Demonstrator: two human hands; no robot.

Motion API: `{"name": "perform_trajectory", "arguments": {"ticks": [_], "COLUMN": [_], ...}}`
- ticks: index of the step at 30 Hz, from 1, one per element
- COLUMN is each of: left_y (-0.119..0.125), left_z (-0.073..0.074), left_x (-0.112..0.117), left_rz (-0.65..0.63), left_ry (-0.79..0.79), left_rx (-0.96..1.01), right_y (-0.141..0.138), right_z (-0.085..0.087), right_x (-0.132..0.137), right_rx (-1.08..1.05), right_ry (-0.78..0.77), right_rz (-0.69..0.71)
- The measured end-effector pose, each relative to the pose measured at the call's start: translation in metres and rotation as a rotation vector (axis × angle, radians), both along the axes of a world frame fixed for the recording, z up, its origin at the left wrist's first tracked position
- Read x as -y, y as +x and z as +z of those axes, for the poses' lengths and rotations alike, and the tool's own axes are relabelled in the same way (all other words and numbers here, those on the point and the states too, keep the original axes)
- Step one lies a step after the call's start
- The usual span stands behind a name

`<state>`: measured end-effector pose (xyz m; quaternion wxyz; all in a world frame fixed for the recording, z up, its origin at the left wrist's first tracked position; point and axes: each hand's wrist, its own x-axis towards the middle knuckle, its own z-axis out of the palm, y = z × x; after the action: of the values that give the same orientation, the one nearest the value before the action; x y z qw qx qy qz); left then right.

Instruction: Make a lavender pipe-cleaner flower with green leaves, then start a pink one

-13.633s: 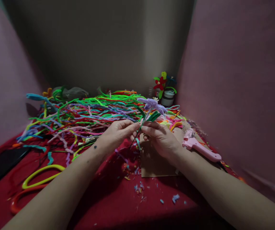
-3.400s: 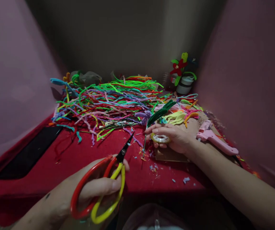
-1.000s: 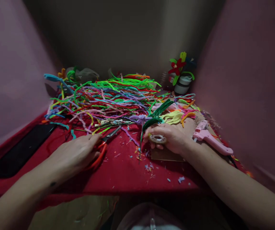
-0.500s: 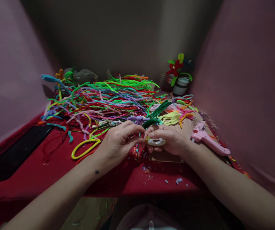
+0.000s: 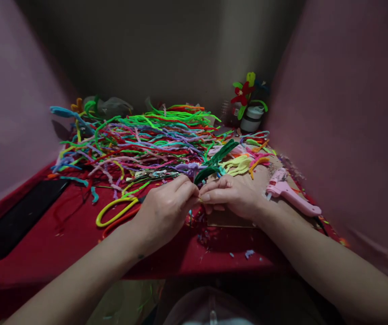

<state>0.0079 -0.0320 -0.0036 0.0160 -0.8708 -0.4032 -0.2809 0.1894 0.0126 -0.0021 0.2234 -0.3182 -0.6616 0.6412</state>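
My left hand (image 5: 170, 207) is closed in a pinch, its fingertips meeting those of my right hand (image 5: 231, 196) over the cardboard's left edge. Just above the fingers rise a purple pipe-cleaner flower (image 5: 190, 168) and dark green pipe-cleaner leaves (image 5: 207, 173); the left fingers seem to grip their thin stem, mostly hidden. My right hand is curled with its back up. The tape roll seen in it a moment ago is covered by the fingers now. Beside my left wrist lie scissors (image 5: 114, 212) with yellow and orange handles.
A heap of coloured pipe cleaners (image 5: 146, 140) spreads across the red cloth (image 5: 79, 253). To the right, a pink glue gun (image 5: 292, 194) rests on cardboard (image 5: 229, 219). A black phone-like slab (image 5: 18, 216) lies left. Pipe-cleaner flowers (image 5: 243, 94) stand at a white jar (image 5: 252, 118) behind.
My left hand has rolled over, knuckles higher, and closed up against my right fingers. The right hand has turned palm down, hiding the tape roll. The view has shifted slightly.
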Motion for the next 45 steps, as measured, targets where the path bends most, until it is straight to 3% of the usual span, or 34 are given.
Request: {"name": "perform_trajectory", "arguments": {"ticks": [6, 13, 20, 26, 31, 37, 41, 45], "left_y": [-0.001, -0.006, -0.002, 0.001, 0.001, 0.0, 0.003, 0.007], "left_z": [-0.003, 0.005, 0.009, 0.012, 0.01, 0.005, 0.002, 0.002], "left_x": [0.002, 0.007, 0.006, 0.004, 0.007, 0.013, 0.015, 0.015], "left_rz": [0.033, 0.065, 0.034, 0.053, 0.074, 0.063, 0.138, 0.192], "left_ry": [-0.072, -0.236, -0.499, -0.661, -0.526, -0.388, -0.272, -0.317], "left_rx": [-0.019, 0.173, 0.427, 0.458, 0.327, 0.286, 0.238, 0.369], "right_y": [0.001, 0.001, 0.002, 0.002, 0.001, 0.001, 0.0, -0.002], "right_z": [-0.004, 0.0, 0.001, -0.005, -0.006, -0.003, -0.001, 0.0], "right_x": [-0.002, 0.001, 0.004, 0.003, 0.004, 0.004, 0.006, 0.008], "right_rx": [0.024, -0.002, 0.035, 0.054, 0.063, 0.019, 0.043, 0.088], "right_ry": [0.01, -0.001, 0.162, 0.321, 0.378, 0.279, 0.242, 0.346], "right_rz": [-0.018, -0.008, 0.027, 0.108, 0.111, 0.079, 0.061, 0.021]}}
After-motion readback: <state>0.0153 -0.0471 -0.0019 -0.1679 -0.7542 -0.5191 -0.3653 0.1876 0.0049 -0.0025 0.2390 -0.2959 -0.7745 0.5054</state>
